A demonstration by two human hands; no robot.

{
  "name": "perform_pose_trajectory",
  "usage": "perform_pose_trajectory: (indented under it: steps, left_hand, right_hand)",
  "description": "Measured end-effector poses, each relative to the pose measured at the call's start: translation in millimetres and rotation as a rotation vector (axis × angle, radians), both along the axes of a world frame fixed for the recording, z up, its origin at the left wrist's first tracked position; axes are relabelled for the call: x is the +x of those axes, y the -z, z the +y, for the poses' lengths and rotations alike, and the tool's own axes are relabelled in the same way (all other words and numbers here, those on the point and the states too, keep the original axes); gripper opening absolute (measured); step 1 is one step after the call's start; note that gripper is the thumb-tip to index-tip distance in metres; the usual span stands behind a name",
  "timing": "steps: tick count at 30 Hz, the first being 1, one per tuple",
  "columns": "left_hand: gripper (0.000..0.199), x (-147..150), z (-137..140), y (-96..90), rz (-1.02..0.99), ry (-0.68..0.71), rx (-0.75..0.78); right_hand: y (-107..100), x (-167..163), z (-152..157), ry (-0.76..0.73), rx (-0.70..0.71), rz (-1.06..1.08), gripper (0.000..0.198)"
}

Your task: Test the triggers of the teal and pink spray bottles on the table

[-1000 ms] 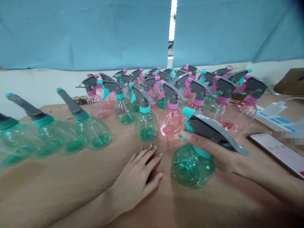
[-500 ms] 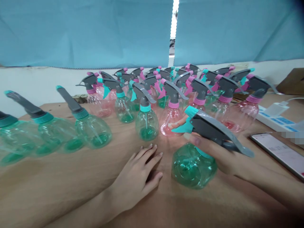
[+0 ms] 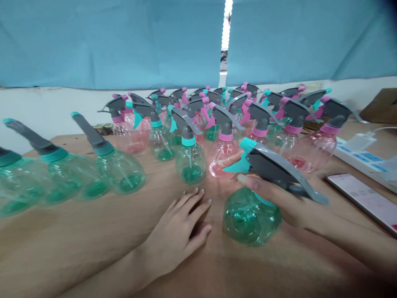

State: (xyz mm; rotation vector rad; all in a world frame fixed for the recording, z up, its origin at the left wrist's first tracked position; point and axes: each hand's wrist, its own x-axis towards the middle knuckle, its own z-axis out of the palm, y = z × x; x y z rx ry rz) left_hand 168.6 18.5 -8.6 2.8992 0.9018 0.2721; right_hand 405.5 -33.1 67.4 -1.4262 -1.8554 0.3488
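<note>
My right hand (image 3: pixel 276 194) is wrapped round the neck of a green spray bottle (image 3: pixel 252 217) with a grey and turquoise trigger head. That bottle leans, its base turned partly toward me. My left hand (image 3: pixel 186 227) lies flat on the wooden table (image 3: pixel 102 244), fingers spread, holding nothing. Just beyond its fingertips stands another green spray bottle (image 3: pixel 191 165). Beside that one is a pink spray bottle (image 3: pixel 221 159), partly hidden by my right hand's fingers.
Several pink and green spray bottles crowd the table's back. More green bottles (image 3: pixel 120 169) stand in a row at left. On the right lie a phone (image 3: pixel 359 198) and a white power strip (image 3: pixel 366 159). A brown box (image 3: pixel 381 105) and blue cloth (image 3: pixel 124 41) are behind.
Almost nothing differs. The whole view has shifted slightly, with both hands and the held spray bottle keeping their places relative to the table.
</note>
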Motion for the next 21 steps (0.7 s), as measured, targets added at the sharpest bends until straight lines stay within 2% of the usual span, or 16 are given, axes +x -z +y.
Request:
perform_pose_trajectory:
  steps: [9,21]
  left_hand:
    - [0.044,0,0,1.6,-0.003,0.004,0.005]
    - [0.044,0,0,1.7,-0.015,0.011,0.014]
  right_hand:
    - [-3,0,1,-0.011,-0.008,0.032,0.025]
    - [9,-2,11,-0.051,0.027,0.105,0.024]
